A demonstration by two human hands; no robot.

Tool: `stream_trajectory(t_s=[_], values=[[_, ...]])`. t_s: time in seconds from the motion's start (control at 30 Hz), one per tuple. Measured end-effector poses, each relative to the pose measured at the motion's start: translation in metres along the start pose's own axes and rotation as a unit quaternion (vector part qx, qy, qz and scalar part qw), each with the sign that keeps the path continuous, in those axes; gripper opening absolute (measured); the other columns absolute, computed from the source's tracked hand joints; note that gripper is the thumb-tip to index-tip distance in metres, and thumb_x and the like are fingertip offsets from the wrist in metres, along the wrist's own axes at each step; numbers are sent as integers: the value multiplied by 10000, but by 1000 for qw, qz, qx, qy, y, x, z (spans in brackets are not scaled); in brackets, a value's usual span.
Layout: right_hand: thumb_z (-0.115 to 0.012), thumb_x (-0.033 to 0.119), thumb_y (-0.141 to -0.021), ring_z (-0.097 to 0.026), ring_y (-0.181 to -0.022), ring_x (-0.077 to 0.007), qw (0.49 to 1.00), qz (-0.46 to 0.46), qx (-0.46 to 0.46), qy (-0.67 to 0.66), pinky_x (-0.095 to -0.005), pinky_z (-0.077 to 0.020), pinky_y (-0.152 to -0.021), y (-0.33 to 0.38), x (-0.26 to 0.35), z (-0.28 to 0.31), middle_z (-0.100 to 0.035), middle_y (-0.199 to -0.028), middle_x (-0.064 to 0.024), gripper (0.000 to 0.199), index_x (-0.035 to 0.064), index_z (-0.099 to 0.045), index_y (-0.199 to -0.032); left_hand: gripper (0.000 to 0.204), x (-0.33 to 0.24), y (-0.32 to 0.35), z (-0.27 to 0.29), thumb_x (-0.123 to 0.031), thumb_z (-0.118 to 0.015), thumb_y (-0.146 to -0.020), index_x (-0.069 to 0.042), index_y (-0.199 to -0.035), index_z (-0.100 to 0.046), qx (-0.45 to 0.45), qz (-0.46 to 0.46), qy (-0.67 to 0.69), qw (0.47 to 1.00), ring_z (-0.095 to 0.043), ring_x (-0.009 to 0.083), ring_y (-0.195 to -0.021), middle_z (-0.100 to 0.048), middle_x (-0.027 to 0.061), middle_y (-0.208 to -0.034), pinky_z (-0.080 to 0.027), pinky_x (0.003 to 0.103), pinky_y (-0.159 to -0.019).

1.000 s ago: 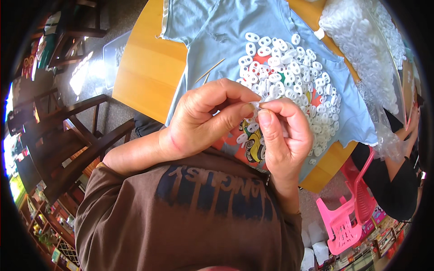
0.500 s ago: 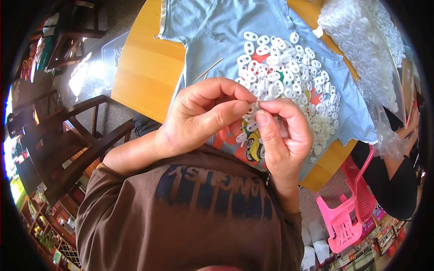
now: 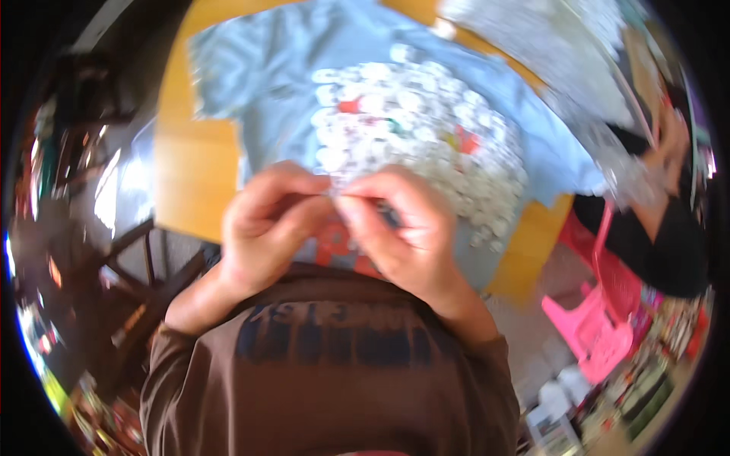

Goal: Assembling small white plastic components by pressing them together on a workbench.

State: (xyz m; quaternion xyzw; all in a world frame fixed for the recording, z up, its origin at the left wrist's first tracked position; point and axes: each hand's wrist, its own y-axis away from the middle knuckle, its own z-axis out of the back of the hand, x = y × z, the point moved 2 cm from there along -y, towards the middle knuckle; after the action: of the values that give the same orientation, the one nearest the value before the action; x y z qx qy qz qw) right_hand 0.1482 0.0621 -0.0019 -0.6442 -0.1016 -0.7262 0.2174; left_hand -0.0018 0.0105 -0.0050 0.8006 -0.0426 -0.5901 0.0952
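Observation:
My left hand (image 3: 268,222) and my right hand (image 3: 407,232) meet in front of my chest, thumb and forefinger of each pinched together. Their fingertips nearly touch, and whatever lies between them is too small and blurred to make out. Just beyond them is a heap of small white oval pieces (image 3: 414,114), which show two holes each in the earlier view. The heap lies on a light blue T-shirt (image 3: 270,64) with a red and coloured print, spread over the table.
The wooden table (image 3: 190,175) has a rounded left edge. A clear bag of white pieces (image 3: 525,42) lies at the far right, near another person's arm (image 3: 661,171). A pink plastic chair (image 3: 589,334) stands at right, dark wooden furniture (image 3: 125,273) at left.
My view has turned and blurred, so the table and heap sit further left in it. Both hands appear further left too, still pinched fingertip to fingertip.

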Motion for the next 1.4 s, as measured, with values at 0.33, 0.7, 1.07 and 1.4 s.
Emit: stream_trajectory(t_s=[0.33, 0.7, 1.07, 1.4], values=[[-670, 18, -735, -567, -612, -180, 996, 50, -54, 44, -271, -429, -528, 14, 12, 29, -565, -713, -65, 204, 23, -579, -917, 104, 0, -14, -13, -13, -567, -834, 3, -930, -532, -17, -20, 35, 999, -478, 104, -523, -564, 57, -768, -385, 205, -497], [-641, 9, -737, -546, -761, -254, 928, -86, -176, 316, -341, -435, -670, 71, -9, 123, -573, -827, -101, 209, 31, -584, -937, 92, 5, -18, -16, -21, -547, -848, -3, -937, -530, -36, 31, 47, 998, -473, 92, -526, -551, 55, -725, -428, 227, -540], [-651, 8, -714, -521, -816, -286, 899, -41, -122, 419, -369, -418, -712, 61, -17, 117, -541, -845, -106, 200, 34, -567, -893, 125, 4, -11, -14, -30, -560, -844, 0, -963, -535, -12, 33, 48, 998, -503, 94, -546, -581, 72, -763, -437, 214, -535], [-594, -1, -813, -519, -837, -111, 963, -175, -194, 60, -223, -415, -749, 63, 12, 85, -544, -882, -35, 255, 1, -555, -1065, 125, 1, -4, -11, 10, -523, -850, 8, -975, -528, -20, 57, 95, 994, -553, 110, -573, -599, 92, -769, -477, 236, -535]])
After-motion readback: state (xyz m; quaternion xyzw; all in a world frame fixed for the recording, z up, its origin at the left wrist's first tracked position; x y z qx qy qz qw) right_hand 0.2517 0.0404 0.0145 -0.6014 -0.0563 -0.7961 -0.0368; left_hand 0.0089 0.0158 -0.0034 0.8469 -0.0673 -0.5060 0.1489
